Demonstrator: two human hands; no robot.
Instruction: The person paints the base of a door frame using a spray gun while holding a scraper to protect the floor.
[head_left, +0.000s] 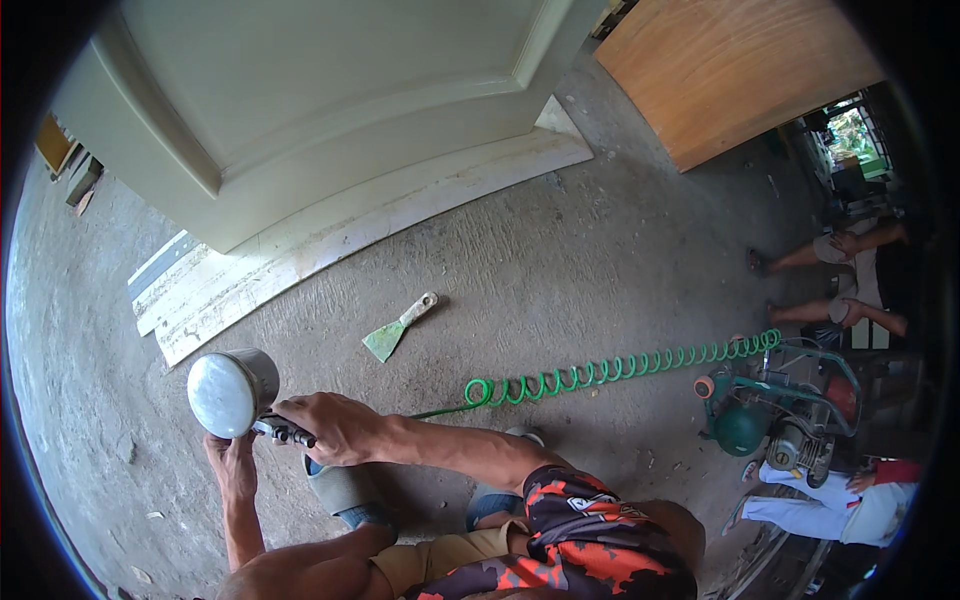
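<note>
My right hand is closed around the body of a spray gun at the lower left. On top of the gun sits a round metal cup with a whitish lid. My left hand grips the gun's front just below the cup; its fingertips are partly hidden behind the cup. A green coiled air hose runs from near my right wrist across the floor to an air compressor. Beyond my hands stands a grey-beige panelled door, its lower edge by whitish boards on the concrete.
A putty knife with a green-smeared blade lies on the floor between me and the boards. At the far right leans a brown wooden panel. Two people sit at the right edge, one beyond the compressor, another on its near side.
</note>
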